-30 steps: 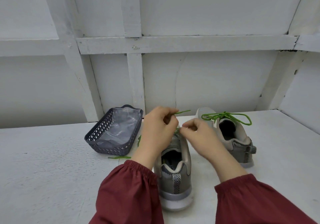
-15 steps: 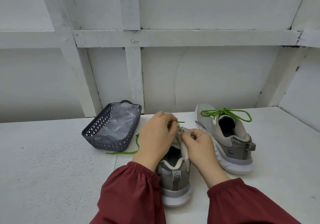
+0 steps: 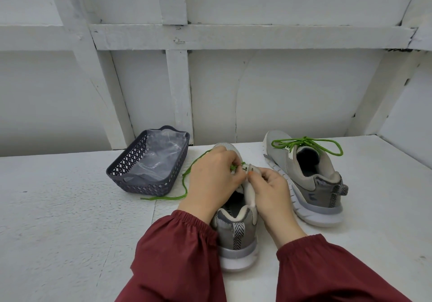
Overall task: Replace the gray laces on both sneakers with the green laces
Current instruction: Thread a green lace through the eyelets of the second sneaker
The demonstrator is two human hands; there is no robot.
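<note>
Basket [image 3: 149,188]: one, dark gray plastic, rectangular, with openwork lattice walls and a handle cut-out at each short end. It stands upright on the worktop, left of centre, near the back wall.

Plastic film [image 3: 163,159]: clear and crumpled, lying inside the basket and covering its floor.

Worktop [image 3: 70,220]: white, with a rough, speckled painted surface.

Back wall [image 3: 292,96]: white panels framed in white timber, with one horizontal beam [image 3: 233,36], one upright post [image 3: 177,96], and a slanted brace [image 3: 93,68] at the left.
</note>
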